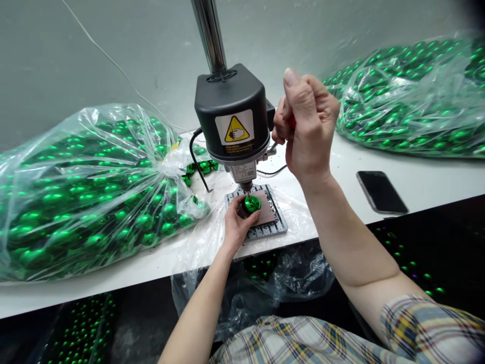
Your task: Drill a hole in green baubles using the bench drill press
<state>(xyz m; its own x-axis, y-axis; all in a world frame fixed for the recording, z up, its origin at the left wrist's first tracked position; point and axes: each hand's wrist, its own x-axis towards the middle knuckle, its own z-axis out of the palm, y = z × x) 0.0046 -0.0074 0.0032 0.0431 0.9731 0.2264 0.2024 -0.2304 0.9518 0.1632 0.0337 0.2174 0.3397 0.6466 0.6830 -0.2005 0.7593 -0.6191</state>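
Observation:
A shiny green ball (252,203) rests on a flat board (268,207) over the slotted metal base (280,222) of a small bench drill press (231,106). My left hand (238,220) grips the ball from its left and front, thumb and fingers curved round it. Right above the ball is the drill's chuck (246,187); whether the bit touches the ball I cannot tell. Raised at the right of the drill's black housing, my right hand (306,121) is closed round the feed lever, whose metal rod (272,147) shows below the fingers. A bit of red shows between those fingers.
Large clear bags of green balls lie on the left (87,202) and at the back right (409,101). A phone (381,192) lies on the white table (341,187) near its front edge. Crumpled plastic (299,275) hangs below that edge. Dark shavings dot the base.

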